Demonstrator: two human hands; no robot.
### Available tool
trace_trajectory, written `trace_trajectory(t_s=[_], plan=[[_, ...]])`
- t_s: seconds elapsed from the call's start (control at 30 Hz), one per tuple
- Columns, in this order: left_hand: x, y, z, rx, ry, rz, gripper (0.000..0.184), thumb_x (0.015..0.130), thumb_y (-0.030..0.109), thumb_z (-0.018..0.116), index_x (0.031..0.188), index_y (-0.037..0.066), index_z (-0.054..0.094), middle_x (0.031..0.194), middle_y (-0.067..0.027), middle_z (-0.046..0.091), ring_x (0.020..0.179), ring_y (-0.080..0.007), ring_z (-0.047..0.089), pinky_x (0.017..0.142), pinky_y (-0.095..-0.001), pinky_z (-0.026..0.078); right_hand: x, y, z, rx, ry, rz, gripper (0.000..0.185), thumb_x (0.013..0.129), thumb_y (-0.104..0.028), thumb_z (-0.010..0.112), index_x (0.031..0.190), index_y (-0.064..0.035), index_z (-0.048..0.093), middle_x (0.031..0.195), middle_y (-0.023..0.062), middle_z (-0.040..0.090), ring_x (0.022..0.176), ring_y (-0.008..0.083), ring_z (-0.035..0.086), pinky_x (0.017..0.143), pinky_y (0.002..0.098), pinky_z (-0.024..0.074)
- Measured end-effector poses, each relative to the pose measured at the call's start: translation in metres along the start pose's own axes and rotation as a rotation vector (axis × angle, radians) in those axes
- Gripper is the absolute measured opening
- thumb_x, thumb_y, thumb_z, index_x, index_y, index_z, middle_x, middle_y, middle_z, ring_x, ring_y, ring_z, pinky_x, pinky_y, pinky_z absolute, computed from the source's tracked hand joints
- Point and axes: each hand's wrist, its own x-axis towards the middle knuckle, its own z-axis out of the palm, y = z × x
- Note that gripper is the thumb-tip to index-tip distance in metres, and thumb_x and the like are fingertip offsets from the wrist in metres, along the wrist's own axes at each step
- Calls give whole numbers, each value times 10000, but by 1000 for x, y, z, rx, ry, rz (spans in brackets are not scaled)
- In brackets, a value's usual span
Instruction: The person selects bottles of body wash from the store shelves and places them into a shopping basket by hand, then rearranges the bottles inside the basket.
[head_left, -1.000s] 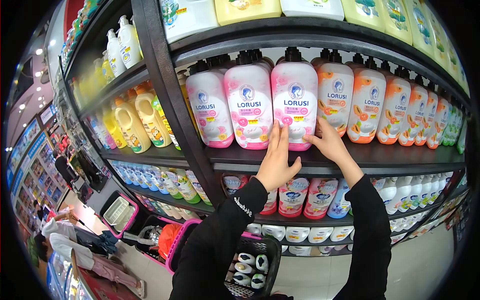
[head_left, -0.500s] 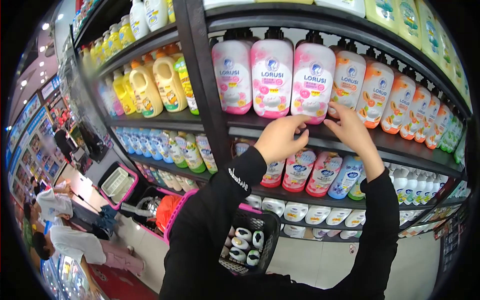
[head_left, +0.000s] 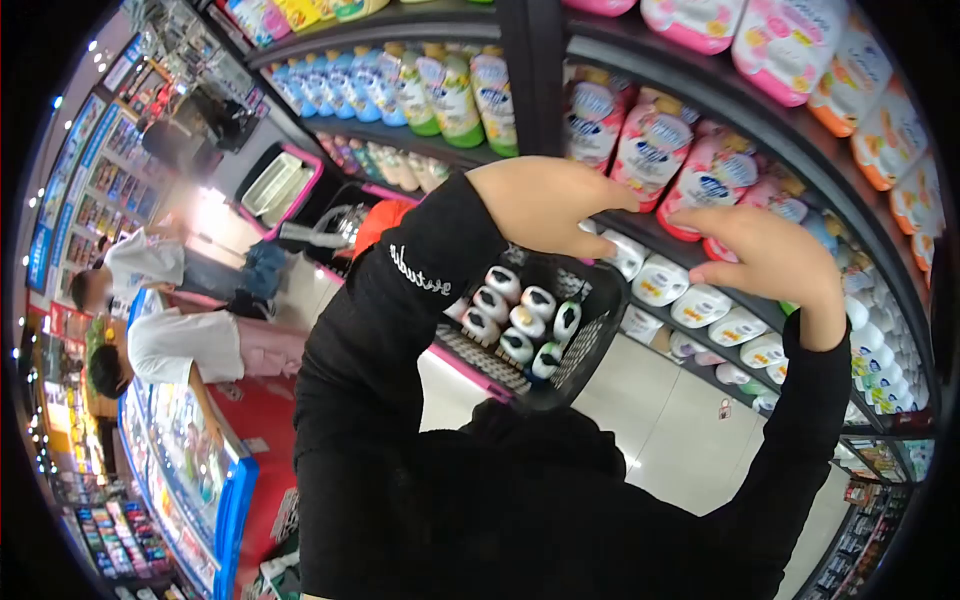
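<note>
My left hand (head_left: 550,205) is empty, its fingers apart, in front of the lower shelf and above the black basket (head_left: 585,375). Several white bottles with dark caps (head_left: 527,320) lie in that basket. To the right, my right hand (head_left: 765,250) is also empty, thumb and fingers apart, in front of the same shelf. Red and white bottles (head_left: 652,150) stand just behind the two hands. Pink LORUSI bottles (head_left: 785,45) are on the shelf above, partly cut off by the view's top edge. White bottles (head_left: 660,280) sit on a shelf below my hands.
A pink-rimmed black basket (head_left: 310,185) holds a light tray (head_left: 280,190); an orange-red bag (head_left: 382,225) lies near it. Two people (head_left: 185,345) in light tops lean at a blue-edged display case (head_left: 235,520). Blue bottles (head_left: 340,85) stand on the upper left shelf.
The view has tilted down, so the LORUSI bottles now sit at the top edge. Both hands have left the pink LORUSI bottle and moved lower and apart.
</note>
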Motion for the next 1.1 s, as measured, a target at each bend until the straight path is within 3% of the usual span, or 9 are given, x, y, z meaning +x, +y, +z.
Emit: trace_trajectory(t_s=[0.27, 0.5, 0.57, 0.73, 0.83, 0.87, 0.9, 0.97, 1.1], plan=[[-99, -81, 81, -262, -182, -396, 521, 770, 339, 561, 1137, -20, 473, 1072, -210, 534, 986, -314, 523, 834, -350, 414, 48, 28, 123, 259, -212, -4, 512, 741, -312, 600, 1137, -15, 472, 1091, 155, 535, 1002, 304, 504, 834, 356, 407], [-183, -184, 177, -851, -103, -724, 476, 797, 238, 585, 1182, 0, 440, 993, -105, 568, 889, -155, 550, 744, -265, 446, 92, 32, 217, 427, -465, 217, 500, 720, -315, 618, 1115, -36, 492, 1046, 160, 549, 971, 313, 514, 824, 358, 408], [-205, -203, 194, -943, 11, -867, 465, 762, 226, 599, 1110, -56, 474, 848, -102, 590, 725, -129, 558, 651, -243, 450, 107, 32, 245, 354, -425, 215, 484, 712, -315, 624, 1088, -34, 505, 1035, 164, 552, 969, 312, 516, 819, 361, 410], [-262, -251, 260, -1019, 401, -1268, 484, 741, 206, 594, 1103, -86, 463, 859, -136, 576, 635, -157, 564, 593, -263, 464, 167, 18, 314, 490, -406, 234, 483, 703, -272, 645, 1079, -3, 505, 1009, 184, 561, 939, 314, 537, 804, 358, 423], [-300, -292, 322, -955, 467, -1464, 571, 702, 239, 587, 1136, -98, 433, 1048, -223, 538, 937, -269, 552, 822, -315, 420, 208, 6, 354, 533, -465, 238, 505, 680, -251, 665, 1091, -8, 502, 1016, 190, 556, 947, 316, 535, 810, 353, 420], [-313, -309, 350, -999, 471, -1479, 548, 701, 141, 567, 1189, -28, 381, 722, -67, 506, 578, -140, 471, 472, -263, 355, 225, 0, 362, 574, -435, 225, 504, 668, -235, 672, 1086, -10, 502, 1020, 191, 553, 954, 315, 533, 812, 354, 418], [-317, -316, 364, -942, 505, -1522, 503, 696, 127, 568, 1147, -45, 426, 735, -77, 527, 607, -149, 492, 510, -268, 381, 241, -3, 377, 602, -467, 258, 529, 656, -215, 681, 1104, -10, 486, 1023, 191, 551, 962, 314, 530, 814, 354, 417], [-318, -316, 371, -1036, 468, -1570, 618, 649, 225, 604, 1137, -108, 424, 1097, -254, 508, 1060, -293, 486, 902, -321, 361, 266, -11, 406, 658, -364, 265, 569, 645, -210, 689, 1129, -11, 464, 1030, 194, 548, 965, 312, 529, 818, 350, 416], [-312, -311, 388, -913, 547, -1585, 505, 637, 154, 605, 1040, -112, 457, 1024, -236, 539, 988, -320, 519, 871, -321, 385, 306, -18, 490, 739, -212, 404, 634, 594, -189, 716, 1127, 23, 445, 1062, 223, 517, 978, 338, 510, 834, 360, 410]])
